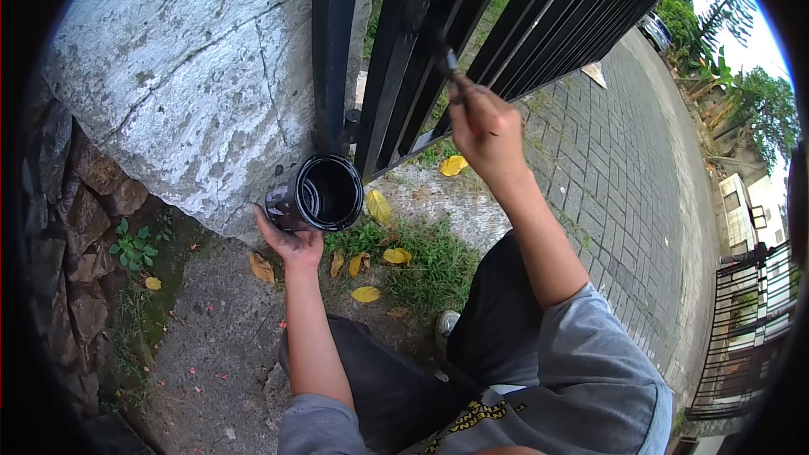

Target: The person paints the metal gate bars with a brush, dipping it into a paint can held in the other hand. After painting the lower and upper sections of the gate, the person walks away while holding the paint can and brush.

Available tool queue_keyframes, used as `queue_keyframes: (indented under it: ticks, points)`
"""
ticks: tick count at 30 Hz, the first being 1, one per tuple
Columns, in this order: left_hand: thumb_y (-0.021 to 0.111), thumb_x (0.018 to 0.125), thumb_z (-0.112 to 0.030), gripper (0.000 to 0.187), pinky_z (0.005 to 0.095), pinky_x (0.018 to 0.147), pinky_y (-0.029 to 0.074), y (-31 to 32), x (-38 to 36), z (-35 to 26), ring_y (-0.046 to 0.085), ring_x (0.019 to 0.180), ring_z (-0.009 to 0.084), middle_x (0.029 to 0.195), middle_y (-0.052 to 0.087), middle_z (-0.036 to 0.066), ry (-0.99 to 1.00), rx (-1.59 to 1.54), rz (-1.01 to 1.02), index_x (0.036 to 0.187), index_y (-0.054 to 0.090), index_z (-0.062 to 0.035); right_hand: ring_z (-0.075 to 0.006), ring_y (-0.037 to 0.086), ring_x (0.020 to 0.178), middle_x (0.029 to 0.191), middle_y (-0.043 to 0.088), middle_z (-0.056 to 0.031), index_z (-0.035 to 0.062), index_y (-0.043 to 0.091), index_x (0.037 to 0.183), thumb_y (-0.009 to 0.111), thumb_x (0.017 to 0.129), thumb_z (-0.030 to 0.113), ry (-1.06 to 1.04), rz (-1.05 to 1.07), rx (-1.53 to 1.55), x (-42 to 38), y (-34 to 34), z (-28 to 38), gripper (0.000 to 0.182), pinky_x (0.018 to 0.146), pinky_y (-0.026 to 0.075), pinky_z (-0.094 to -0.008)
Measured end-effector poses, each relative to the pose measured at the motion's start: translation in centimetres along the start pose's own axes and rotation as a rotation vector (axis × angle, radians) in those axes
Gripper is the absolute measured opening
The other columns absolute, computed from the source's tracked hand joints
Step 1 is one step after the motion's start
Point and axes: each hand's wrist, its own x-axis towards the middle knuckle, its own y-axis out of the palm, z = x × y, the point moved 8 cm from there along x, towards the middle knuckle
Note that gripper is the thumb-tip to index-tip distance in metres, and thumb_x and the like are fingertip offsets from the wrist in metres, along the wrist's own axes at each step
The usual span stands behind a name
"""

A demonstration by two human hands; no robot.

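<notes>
The hands, the right pinching a paintbrush point(449, 59) at the black gate point(404, 59), the left point(291, 240) cupping a paint can point(327, 193) beside the rock point(194, 93), risk spilling paint if the can tips.

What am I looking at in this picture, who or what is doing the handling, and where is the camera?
There is no machine here, just a person working with two bare hands. The single picture comes from a camera worn on the head, looking forward and down, so the forearms reach in from the bottom.

The left hand, smudged dark, supports an open paint can with a dark inside. The right hand grips a paintbrush, its head up at the black metal slats; whether it touches them is too dark to tell.

Left of the slats stands a large pale rock. Below, fallen yellow leaves lie among grass and on rough ground, with a paved driveway to the right.
</notes>
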Motion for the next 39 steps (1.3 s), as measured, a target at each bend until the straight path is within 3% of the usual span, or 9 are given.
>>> queue_keyframes:
  ticks: [8, 11, 14, 18, 22, 27, 31, 36, 39]
  points:
    - [0.053, 0.089, -0.067, 0.081, 0.0505, 0.109, 0.042, 0.1, -0.3, -0.8, 0.051, 0.131, 0.0295, 0.141, 0.052, 0.010, 0.030, 0.011, -0.053, 0.146, 0.040, -0.0115, -0.0203, 0.061, 0.050, 0.067, 0.064, -0.0127, -0.0057, 0.069, 0.096, 0.065, 0.089, 0.000, -0.010, -0.144, -0.061, 0.6, -0.1, 1.7, 0.010, 0.046, 0.046, -0.0337]
    - [0.053, 0.089, -0.068, 0.082, 0.0501, 0.109, 0.042, 1.1, -1.0, -1.0, 0.051, 0.131, 0.0297, 0.142, 0.052, 0.011, 0.026, -0.027, -0.073, 0.146, 0.041, -0.0110, -0.0285, 0.067, 0.059, 0.073, 0.066, -0.0160, -0.0044, 0.068, 0.105, 0.065, 0.085, 0.001, 0.045, 0.143, -0.078, -0.4, 1.7, 0.9, 0.021, 0.052, 0.054, -0.0375]
    - [0.054, 0.088, -0.069, 0.082, 0.0499, 0.110, 0.042, 1.0, -1.1, -0.6, 0.052, 0.130, 0.0299, 0.142, 0.052, 0.011, 0.010, -0.033, -0.107, 0.145, 0.043, -0.0107, -0.0309, 0.067, 0.060, 0.071, 0.066, -0.0178, -0.0045, 0.069, 0.102, 0.065, 0.085, 0.004, 0.147, -0.118, -0.030, 1.4, -2.0, 1.1, 0.020, 0.055, 0.054, -0.0386]
    - [0.057, 0.087, -0.067, 0.078, 0.0473, 0.103, 0.048, 1.1, -1.0, -0.2, 0.057, 0.122, 0.0276, 0.134, 0.057, 0.009, -0.026, -0.044, -0.080, 0.140, 0.046, -0.0105, -0.0317, 0.066, 0.056, 0.072, 0.066, -0.0178, -0.0047, 0.070, 0.101, 0.065, 0.086, 0.001, 0.101, 0.128, -0.026, -0.4, 0.1, 0.9, 0.016, 0.053, 0.052, -0.0383]
    - [0.056, 0.087, -0.069, 0.082, 0.0499, 0.109, 0.044, 0.9, -0.8, -0.1, 0.052, 0.129, 0.0299, 0.141, 0.052, 0.011, -0.022, -0.041, -0.070, 0.143, 0.044, -0.0104, -0.0296, 0.067, 0.058, 0.072, 0.066, -0.0167, -0.0042, 0.069, 0.102, 0.066, 0.084, 0.003, 0.050, -0.169, -0.061, 1.0, -2.3, 1.1, 0.019, 0.053, 0.052, -0.0369]
    - [0.055, 0.088, -0.066, 0.076, 0.0476, 0.103, 0.047, 1.6, -1.2, -0.3, 0.056, 0.123, 0.0278, 0.136, 0.056, 0.009, -0.018, -0.074, -0.042, 0.139, 0.047, -0.0108, -0.0129, 0.054, 0.045, 0.057, 0.058, -0.0083, -0.0059, 0.070, 0.098, 0.066, 0.087, -0.001, -0.047, 0.067, -0.085, -0.6, 0.6, 1.0, 0.013, 0.045, 0.041, -0.0268]
    - [0.054, 0.090, -0.065, 0.073, 0.0474, 0.102, 0.048, 0.6, -0.8, -0.6, 0.056, 0.122, 0.0275, 0.134, 0.057, 0.009, -0.013, -0.056, -0.064, 0.138, 0.049, -0.0109, -0.0304, 0.067, 0.059, 0.072, 0.067, -0.0179, -0.0022, 0.069, 0.103, 0.065, 0.084, 0.003, 0.066, -0.156, -0.025, 1.8, -2.1, 0.5, 0.020, 0.055, 0.055, -0.0382]
    - [0.053, 0.089, -0.066, 0.075, 0.0498, 0.107, 0.044, 0.3, -0.7, -1.1, 0.054, 0.127, 0.0285, 0.137, 0.056, 0.009, -0.003, -0.066, -0.030, 0.140, 0.049, -0.0107, -0.0338, 0.068, 0.061, 0.072, 0.066, -0.0218, -0.0038, 0.068, 0.106, 0.065, 0.080, 0.002, 0.106, 0.310, -0.081, -2.9, 5.0, -0.7, 0.026, 0.056, 0.056, -0.0404]
    - [0.053, 0.090, -0.065, 0.073, 0.0500, 0.108, 0.043, 0.1, -1.0, -1.4, 0.054, 0.127, 0.0281, 0.137, 0.056, 0.009, 0.008, -0.035, -0.051, 0.139, 0.049, -0.0109, -0.0316, 0.067, 0.058, 0.073, 0.065, -0.0194, -0.0046, 0.066, 0.095, 0.066, 0.082, 0.003, 0.001, -0.105, -0.001, -1.2, 1.5, 0.7, 0.015, 0.051, 0.054, -0.0404]
